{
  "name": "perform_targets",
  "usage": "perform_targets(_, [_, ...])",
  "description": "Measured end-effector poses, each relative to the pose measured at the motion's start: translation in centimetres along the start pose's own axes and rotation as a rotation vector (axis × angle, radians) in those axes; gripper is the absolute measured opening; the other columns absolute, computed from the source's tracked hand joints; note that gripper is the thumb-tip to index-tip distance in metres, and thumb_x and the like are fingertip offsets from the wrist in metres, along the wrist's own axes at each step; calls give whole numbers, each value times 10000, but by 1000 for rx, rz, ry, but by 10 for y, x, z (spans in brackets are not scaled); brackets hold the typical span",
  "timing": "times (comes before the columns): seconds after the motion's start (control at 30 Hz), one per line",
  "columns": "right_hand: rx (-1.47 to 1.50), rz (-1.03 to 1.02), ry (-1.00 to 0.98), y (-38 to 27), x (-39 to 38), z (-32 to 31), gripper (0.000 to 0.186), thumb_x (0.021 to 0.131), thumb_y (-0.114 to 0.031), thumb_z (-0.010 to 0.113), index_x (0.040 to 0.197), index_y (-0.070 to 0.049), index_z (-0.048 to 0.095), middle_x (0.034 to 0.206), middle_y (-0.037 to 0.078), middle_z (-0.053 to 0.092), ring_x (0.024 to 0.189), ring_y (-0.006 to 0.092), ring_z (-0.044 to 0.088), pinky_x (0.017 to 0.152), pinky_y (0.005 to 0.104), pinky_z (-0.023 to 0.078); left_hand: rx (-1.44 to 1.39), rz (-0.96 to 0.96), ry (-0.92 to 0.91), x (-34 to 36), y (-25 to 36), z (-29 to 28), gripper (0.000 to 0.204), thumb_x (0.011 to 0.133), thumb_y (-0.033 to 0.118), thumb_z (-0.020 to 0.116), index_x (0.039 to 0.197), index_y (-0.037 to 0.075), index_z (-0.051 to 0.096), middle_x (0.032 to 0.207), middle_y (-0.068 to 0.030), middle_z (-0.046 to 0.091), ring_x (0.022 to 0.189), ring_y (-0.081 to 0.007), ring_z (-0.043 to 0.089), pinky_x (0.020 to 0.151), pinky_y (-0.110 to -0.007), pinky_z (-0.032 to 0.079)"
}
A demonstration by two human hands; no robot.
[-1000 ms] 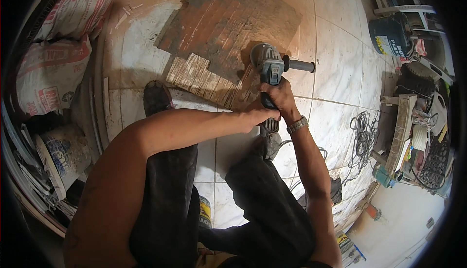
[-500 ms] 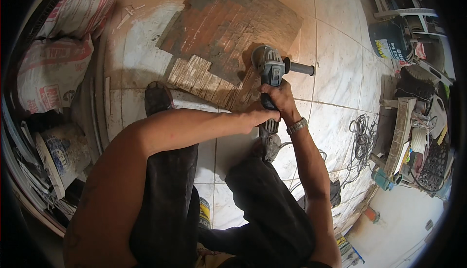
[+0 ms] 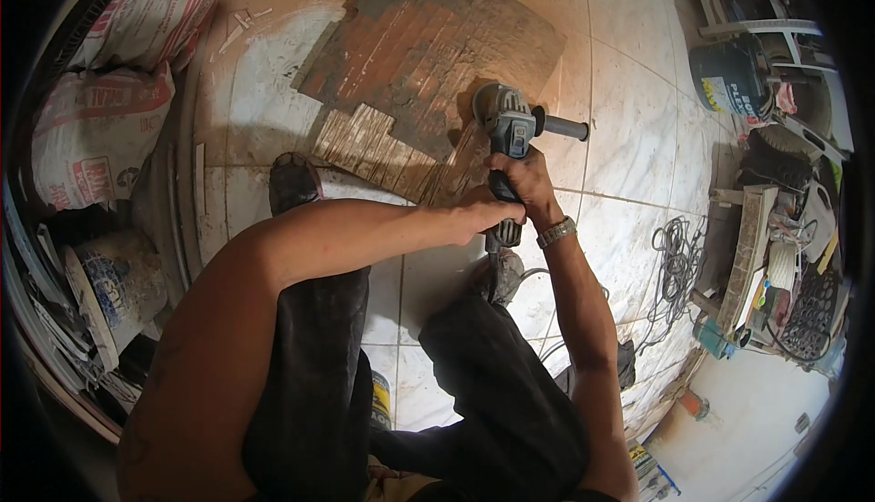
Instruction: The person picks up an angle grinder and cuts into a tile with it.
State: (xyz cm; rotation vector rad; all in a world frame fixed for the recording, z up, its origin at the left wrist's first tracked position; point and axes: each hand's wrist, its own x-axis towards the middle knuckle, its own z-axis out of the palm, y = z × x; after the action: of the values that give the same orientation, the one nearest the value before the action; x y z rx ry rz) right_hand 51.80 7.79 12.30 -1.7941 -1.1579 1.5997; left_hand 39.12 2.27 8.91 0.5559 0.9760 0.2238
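Observation:
A grey and black angle grinder [image 3: 510,125], with a side handle sticking out to the right, has its disc on a rough, worn board [image 3: 428,55] coated in reddish and grey material, with striped pale wood along its near edge. My right hand [image 3: 529,181], with a watch at the wrist, is closed on the grinder's body just behind its head. My left hand [image 3: 488,215] is closed on the rear of the tool, partly hidden by my arm and the tool. My shoes and dark trousers are below, on the tiled floor [image 3: 629,137].
Paper sacks [image 3: 100,142] and a dirty bucket [image 3: 123,283] line the left. A coiled cable [image 3: 674,274] lies at the right, beside a wooden bench [image 3: 747,256] with clutter, a dark bucket [image 3: 729,78] and white metal framing [image 3: 756,25]. Thin white pieces [image 3: 246,26] lie above left.
The grinder and both hands have shifted only very slightly over the board. My grip on the tool looks the same.

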Motion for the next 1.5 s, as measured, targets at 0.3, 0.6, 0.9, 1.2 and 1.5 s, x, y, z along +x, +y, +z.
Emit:
perform_targets(0.3, [3, -28, -11, -8, -3, 4, 266, 817, -227, 795, 945, -4, 727, 839, 28, 693, 695, 120, 613, 645, 298, 513, -40, -11, -49, 6, -5, -3, 237, 743, 306, 781, 891, 129, 726, 839, -16, 672, 772, -143, 588, 676, -328, 451])
perform_targets(0.6, [-6, 6, 9, -8, -1, 2, 277, 778, -155, 819, 974, -2, 697, 843, 39, 691, 705, 140, 615, 649, 315, 519, -19, 15, -11, 1, 3, -4, 185, 800, 210, 782, 923, 77, 742, 861, -33, 720, 788, -149, 654, 700, -312, 506])
perform_targets(0.9, [23, -6, -19, -2, -2, 5, 301, 786, -142, 811, 1011, 6, 678, 862, 53, 683, 709, 153, 619, 650, 327, 533, 29, 40, 15, -5, -1, -2, 291, 714, 280, 806, 916, 87, 726, 895, -51, 692, 845, -176, 623, 720, -346, 495])
perform_targets(1.2, [-26, -52, -40, 1, -9, 7, 321, 821, -189, 802, 1034, 14, 674, 899, 51, 692, 751, 137, 620, 676, 313, 532, 5, -23, 17, -12, -5, 1, 168, 783, 218, 783, 900, 112, 724, 834, 3, 673, 790, -117, 602, 681, -296, 454])
perform_targets(1.5, [-63, -97, -4, 6, -3, 2, 311, 798, -158, 802, 1007, 37, 678, 844, 72, 694, 724, 163, 638, 669, 338, 548, -7, 3, -16, -10, 0, 0, 211, 806, 241, 783, 953, 99, 732, 885, -9, 693, 790, -132, 613, 721, -311, 482])
